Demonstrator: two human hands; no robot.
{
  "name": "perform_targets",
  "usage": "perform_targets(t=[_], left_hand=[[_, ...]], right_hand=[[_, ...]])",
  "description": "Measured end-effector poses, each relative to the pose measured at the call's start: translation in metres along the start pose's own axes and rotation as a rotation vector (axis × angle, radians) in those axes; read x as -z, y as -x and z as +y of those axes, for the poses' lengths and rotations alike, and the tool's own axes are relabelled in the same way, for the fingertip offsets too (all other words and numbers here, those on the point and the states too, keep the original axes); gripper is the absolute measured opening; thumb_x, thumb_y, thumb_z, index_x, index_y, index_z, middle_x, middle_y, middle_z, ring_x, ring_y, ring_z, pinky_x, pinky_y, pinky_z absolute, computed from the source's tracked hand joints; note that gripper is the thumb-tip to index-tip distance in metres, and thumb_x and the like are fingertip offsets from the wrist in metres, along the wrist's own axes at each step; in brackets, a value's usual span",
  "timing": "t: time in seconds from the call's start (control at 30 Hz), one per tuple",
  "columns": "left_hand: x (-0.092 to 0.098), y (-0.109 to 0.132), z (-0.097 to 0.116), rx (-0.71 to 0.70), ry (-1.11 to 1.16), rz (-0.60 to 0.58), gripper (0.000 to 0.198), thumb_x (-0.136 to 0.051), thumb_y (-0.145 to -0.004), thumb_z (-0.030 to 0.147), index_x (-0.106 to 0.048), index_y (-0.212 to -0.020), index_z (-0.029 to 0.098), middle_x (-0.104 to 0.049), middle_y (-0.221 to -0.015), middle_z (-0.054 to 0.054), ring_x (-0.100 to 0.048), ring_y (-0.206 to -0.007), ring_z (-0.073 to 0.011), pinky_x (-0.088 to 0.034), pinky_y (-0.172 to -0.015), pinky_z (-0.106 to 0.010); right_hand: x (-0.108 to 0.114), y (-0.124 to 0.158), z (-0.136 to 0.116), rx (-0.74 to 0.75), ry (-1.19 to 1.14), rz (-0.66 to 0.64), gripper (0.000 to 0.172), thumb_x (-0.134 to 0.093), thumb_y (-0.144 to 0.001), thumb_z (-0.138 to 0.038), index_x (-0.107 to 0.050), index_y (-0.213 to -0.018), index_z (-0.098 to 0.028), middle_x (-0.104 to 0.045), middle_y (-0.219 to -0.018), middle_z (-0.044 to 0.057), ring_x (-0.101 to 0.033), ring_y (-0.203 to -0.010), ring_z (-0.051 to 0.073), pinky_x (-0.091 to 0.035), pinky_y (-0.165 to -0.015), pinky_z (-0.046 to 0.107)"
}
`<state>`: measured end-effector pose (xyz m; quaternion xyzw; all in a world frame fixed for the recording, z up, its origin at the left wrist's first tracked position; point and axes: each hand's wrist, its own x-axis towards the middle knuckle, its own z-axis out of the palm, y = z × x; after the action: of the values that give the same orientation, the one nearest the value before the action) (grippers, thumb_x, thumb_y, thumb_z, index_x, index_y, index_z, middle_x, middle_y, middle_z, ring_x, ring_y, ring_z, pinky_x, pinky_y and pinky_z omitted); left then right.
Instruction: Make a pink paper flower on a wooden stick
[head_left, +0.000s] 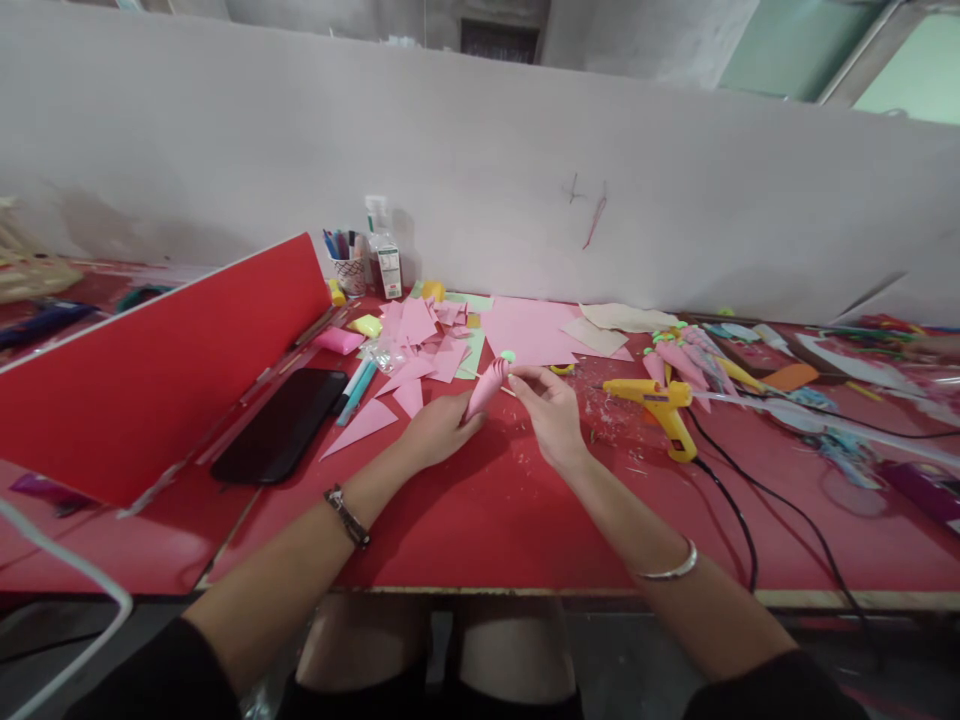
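Note:
A pink paper cone (486, 390) with ruffled layers near its top and a light green ball (508, 357) at the tip is held above the table. My left hand (441, 430) wraps round its lower part. At the upper rim, the thumb and forefinger of my right hand (551, 410) are pinched together against the paper; any small piece between them is too small to make out. Pink paper triangles (364, 428) lie just left of my left hand. To the right of my right hand rests a yellow hot glue gun (660, 405).
Pink paper sheets (525, 330) and scraps cover the back middle. Several finished-looking pink cones (682, 360) lie behind the glue gun, whose black cord (731, 505) runs off the front edge. A phone (281, 425), a red board (180, 370), a bottle (385, 255) and a pen cup (349, 272) stand leftward.

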<state>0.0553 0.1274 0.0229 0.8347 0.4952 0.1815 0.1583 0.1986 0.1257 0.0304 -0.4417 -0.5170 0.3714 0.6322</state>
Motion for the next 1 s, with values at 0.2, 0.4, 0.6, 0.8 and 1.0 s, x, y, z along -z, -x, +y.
perform_targets(t=[0.2,0.4,0.6,0.8,1.0], left_hand=[[0.0012,0.0002,0.0018,-0.036,0.055,-0.02,0.018,-0.035,-0.08,0.022,-0.051,-0.08,0.015,-0.059,-0.069,-0.005,-0.053,-0.059,-0.0161,-0.034,-0.051,-0.024],[-0.0003,-0.0005,-0.0017,-0.083,0.179,0.009,0.018,-0.034,-0.079,0.025,-0.049,-0.075,0.015,-0.055,-0.064,-0.002,-0.05,-0.056,-0.0142,-0.035,-0.052,-0.023],[-0.0025,-0.0007,-0.0034,-0.088,0.203,0.035,0.018,-0.034,-0.079,0.027,-0.047,-0.071,0.016,-0.055,-0.064,-0.002,-0.049,-0.056,-0.0137,-0.034,-0.052,-0.023],[-0.0027,-0.0006,-0.0043,-0.099,0.167,0.02,0.018,-0.035,-0.08,0.025,-0.049,-0.08,0.014,-0.057,-0.067,-0.004,-0.051,-0.058,-0.0152,-0.035,-0.054,-0.024],[-0.001,0.0,-0.0035,-0.11,0.168,0.012,0.019,-0.035,-0.08,0.024,-0.049,-0.086,0.014,-0.057,-0.069,-0.004,-0.052,-0.06,-0.0158,-0.035,-0.056,-0.025]], right_hand=[[-0.001,-0.0013,0.0033,0.005,-0.065,-0.009,0.011,-0.062,-0.058,-0.024,-0.054,-0.065,-0.02,-0.056,-0.067,-0.003,-0.052,-0.067,0.011,-0.042,-0.067,0.026],[-0.0019,-0.0021,0.0053,-0.04,-0.236,-0.041,0.011,-0.063,-0.058,-0.024,-0.056,-0.066,-0.021,-0.056,-0.069,-0.003,-0.051,-0.069,0.009,-0.041,-0.07,0.024],[-0.001,-0.0029,0.0073,-0.09,-0.292,-0.06,0.01,-0.064,-0.058,-0.022,-0.06,-0.067,-0.021,-0.058,-0.07,-0.004,-0.051,-0.07,0.008,-0.04,-0.071,0.022],[-0.0005,-0.0028,0.0085,-0.086,-0.25,-0.04,0.009,-0.064,-0.057,-0.022,-0.061,-0.065,-0.02,-0.059,-0.068,-0.004,-0.051,-0.068,0.009,-0.04,-0.069,0.023],[-0.001,-0.0019,0.008,-0.074,-0.231,-0.01,0.008,-0.064,-0.056,-0.024,-0.06,-0.061,-0.019,-0.057,-0.063,-0.004,-0.049,-0.063,0.008,-0.039,-0.065,0.022]])
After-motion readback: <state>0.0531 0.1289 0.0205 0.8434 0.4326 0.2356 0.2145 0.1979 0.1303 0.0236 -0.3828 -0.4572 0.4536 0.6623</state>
